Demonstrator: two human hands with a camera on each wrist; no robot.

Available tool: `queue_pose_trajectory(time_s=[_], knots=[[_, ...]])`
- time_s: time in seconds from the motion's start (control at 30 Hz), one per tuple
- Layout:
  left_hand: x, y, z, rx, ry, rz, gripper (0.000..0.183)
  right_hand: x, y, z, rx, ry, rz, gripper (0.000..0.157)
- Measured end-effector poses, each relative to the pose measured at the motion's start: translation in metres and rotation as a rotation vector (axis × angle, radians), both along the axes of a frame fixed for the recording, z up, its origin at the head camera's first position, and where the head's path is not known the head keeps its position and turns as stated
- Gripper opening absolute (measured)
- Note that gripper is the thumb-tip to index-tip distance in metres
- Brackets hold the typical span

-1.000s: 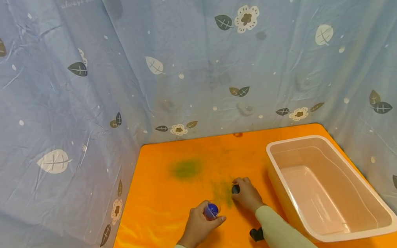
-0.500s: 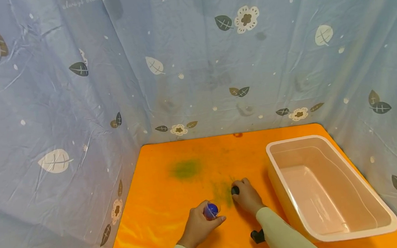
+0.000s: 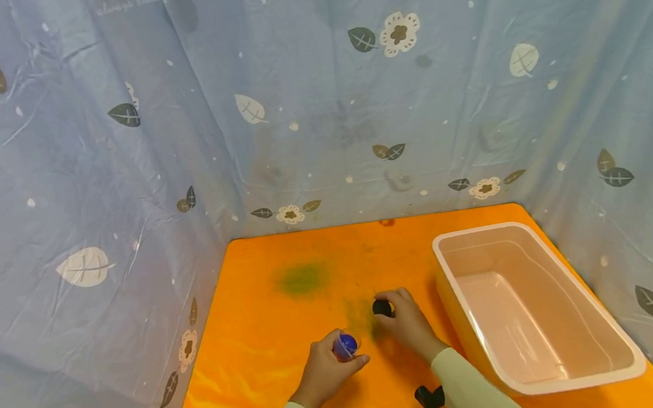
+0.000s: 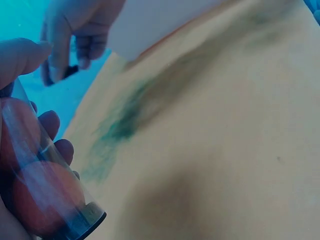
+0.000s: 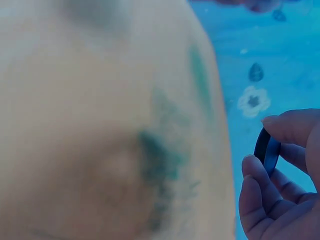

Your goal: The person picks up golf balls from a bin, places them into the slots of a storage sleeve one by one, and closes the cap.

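My left hand (image 3: 325, 372) grips a clear tube (image 4: 89, 201) with balls inside. From above, a blue ball (image 3: 346, 345) shows at the tube's upper end. The left wrist view shows two reddish balls (image 4: 47, 197) stacked lower down, above the tube's dark end. Between thumb and fingers, my right hand (image 3: 411, 323) pinches a round black cap (image 3: 381, 308), held to the right of the tube and apart from it. In the right wrist view the cap stands nearly edge-on, showing its thin dark rim.
A pale pink plastic bin (image 3: 478, 340) stands on the right side of the orange cloth-covered table (image 3: 265, 300). Green stains (image 3: 302, 277) mark the cloth. Beside the right sleeve is a black piece (image 3: 429, 398). Blue patterned curtains (image 3: 317, 101) enclose the table's back and sides.
My right hand has lifted and shifted slightly left with the black cap, whose round face now shows more. My left hand keeps its grip on the tube.
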State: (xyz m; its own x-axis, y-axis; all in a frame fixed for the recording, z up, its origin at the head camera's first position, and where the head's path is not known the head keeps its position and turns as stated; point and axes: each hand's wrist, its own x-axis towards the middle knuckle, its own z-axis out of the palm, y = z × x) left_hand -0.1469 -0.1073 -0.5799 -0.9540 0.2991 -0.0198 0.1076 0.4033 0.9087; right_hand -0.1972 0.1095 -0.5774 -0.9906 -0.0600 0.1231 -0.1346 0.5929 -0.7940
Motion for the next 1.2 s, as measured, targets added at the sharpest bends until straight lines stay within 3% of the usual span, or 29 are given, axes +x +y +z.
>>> queue_pose_trajectory(time_s=[0.23, 0.5, 0.67, 0.83, 1.0, 1.07, 1.2], knots=[[0.0, 0.0, 0.0, -0.009, 0.044, 0.002, 0.043, 0.018, -0.012, 0.035, -0.159, -0.007, 0.09, 0.037], [0.001, 0.002, 0.004, 0.036, 0.092, -0.012, 0.034, 0.031, -0.02, 0.061, -0.251, -0.04, 0.231, 0.034], [0.008, 0.004, 0.025, 0.065, 0.113, -0.023, 0.034, 0.035, -0.019, 0.066, -0.31, -0.117, 0.33, 0.034], [0.013, 0.006, 0.041, 0.078, 0.095, -0.037, 0.025, 0.039, -0.019, 0.07, -0.326, -0.166, 0.364, 0.033], [0.014, 0.007, 0.042, 0.073, 0.103, -0.043, 0.023, 0.042, -0.018, 0.071, -0.298, -0.176, 0.409, 0.03], [0.012, 0.007, 0.034, 0.068, 0.112, -0.046, 0.023, 0.043, -0.017, 0.073, -0.288, -0.172, 0.432, 0.029], [0.011, 0.007, 0.032, 0.068, 0.123, -0.061, 0.024, 0.046, -0.016, 0.074, -0.247, -0.154, 0.468, 0.032]])
